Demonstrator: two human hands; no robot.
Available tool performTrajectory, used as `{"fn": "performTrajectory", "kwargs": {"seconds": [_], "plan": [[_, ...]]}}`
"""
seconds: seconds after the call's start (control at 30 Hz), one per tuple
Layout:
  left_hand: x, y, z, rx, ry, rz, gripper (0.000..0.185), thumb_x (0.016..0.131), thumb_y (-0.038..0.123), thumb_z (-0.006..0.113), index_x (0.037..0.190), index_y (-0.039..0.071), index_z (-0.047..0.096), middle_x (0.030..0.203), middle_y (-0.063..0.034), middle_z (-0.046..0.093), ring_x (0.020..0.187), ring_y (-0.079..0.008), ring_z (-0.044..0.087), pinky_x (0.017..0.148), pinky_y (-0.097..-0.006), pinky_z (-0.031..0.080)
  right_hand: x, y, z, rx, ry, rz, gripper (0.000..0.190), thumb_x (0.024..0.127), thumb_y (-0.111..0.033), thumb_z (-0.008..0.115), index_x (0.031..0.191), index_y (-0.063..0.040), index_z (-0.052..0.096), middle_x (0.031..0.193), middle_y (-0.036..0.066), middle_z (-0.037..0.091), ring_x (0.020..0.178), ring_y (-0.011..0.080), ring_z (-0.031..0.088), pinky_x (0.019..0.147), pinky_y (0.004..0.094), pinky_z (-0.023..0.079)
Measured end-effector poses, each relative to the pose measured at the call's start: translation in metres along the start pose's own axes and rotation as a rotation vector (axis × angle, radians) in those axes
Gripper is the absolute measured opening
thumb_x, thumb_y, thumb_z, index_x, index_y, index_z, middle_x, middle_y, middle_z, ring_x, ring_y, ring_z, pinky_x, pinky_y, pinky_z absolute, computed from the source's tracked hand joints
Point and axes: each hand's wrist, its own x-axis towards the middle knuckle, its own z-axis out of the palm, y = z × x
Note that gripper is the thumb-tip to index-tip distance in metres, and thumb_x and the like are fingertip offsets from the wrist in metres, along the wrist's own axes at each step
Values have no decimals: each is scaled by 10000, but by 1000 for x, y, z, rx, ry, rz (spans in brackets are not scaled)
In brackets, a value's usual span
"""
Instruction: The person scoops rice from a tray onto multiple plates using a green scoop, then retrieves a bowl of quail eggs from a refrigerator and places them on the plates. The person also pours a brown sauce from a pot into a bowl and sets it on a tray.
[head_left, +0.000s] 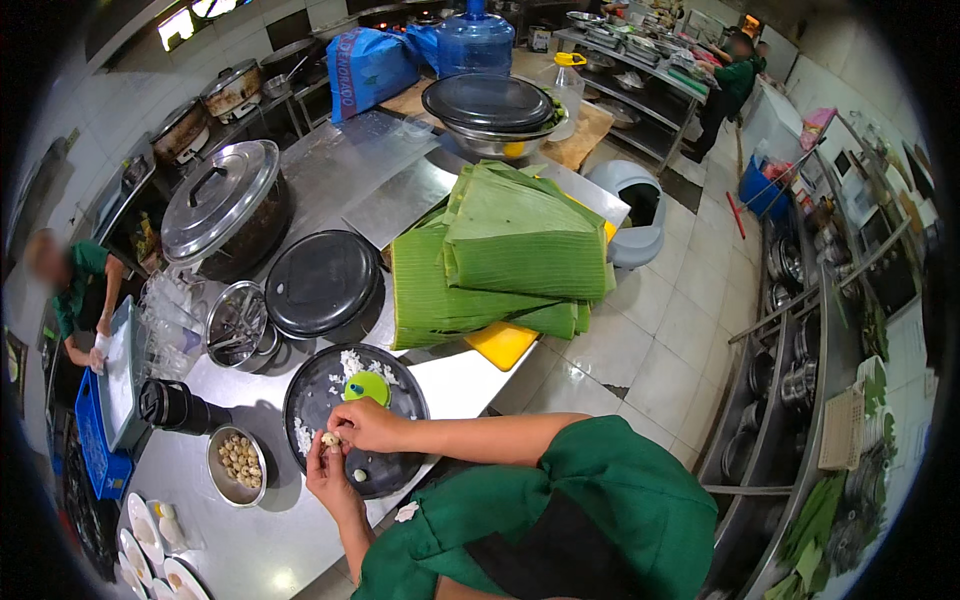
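My left hand (330, 476) and my right hand (367, 426) meet over a round black tray (405, 450), both holding one small speckled egg (331, 439), which looks like a quail egg, between the fingertips. A pale, smooth egg (360, 475) lies on the tray, just right of my left hand. White rice (351, 364) is scattered on the tray, around a green round mould or lid (369, 388) with a blue-green knob. To the left, a steel bowl (211, 465) holds several speckled eggs (240, 459).
A black tumbler (184, 407) lies beside the bowl. Banana leaves (495, 262) are stacked beyond the tray, near a black lidded pan (322, 283) and a steel pot of utensils (238, 330). White plates (144, 525) stand at lower left. A co-worker (82, 285) handles a tub at far left.
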Motion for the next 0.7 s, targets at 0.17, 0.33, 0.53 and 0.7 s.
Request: {"fn": "performTrajectory", "kwargs": {"seconds": [0.17,0.33,0.53,0.7], "plan": [[8,-6,8,-27,-46,-6,331,890,29,564,1209,-48,522,1088,-121,596,939,-150,590,829,-275,495,2,2,-9,-342,58,-91,66,845,-42,542,839,20,519,763,165,590,695,290,615,607,367,476],[15,-7,8,-49,-28,-21,316,884,35,579,1182,-59,534,1061,-116,606,909,-147,594,822,-270,491,4,8,-2,-487,51,-40,90,873,-79,490,888,10,478,848,195,542,819,386,537,701,424,425],[24,-4,6,-49,28,-37,306,873,32,594,1159,-63,540,1046,-119,609,881,-149,599,807,-270,491,10,8,0,-363,65,-109,109,857,-102,516,878,0,481,855,185,549,799,369,542,693,432,427],[31,-1,6,-35,13,-6,298,861,18,604,1142,-61,546,1035,-122,610,889,-156,603,812,-278,499,18,9,-12,-276,-39,-65,98,858,-105,522,873,-16,485,865,173,543,798,340,548,685,404,432]]}}
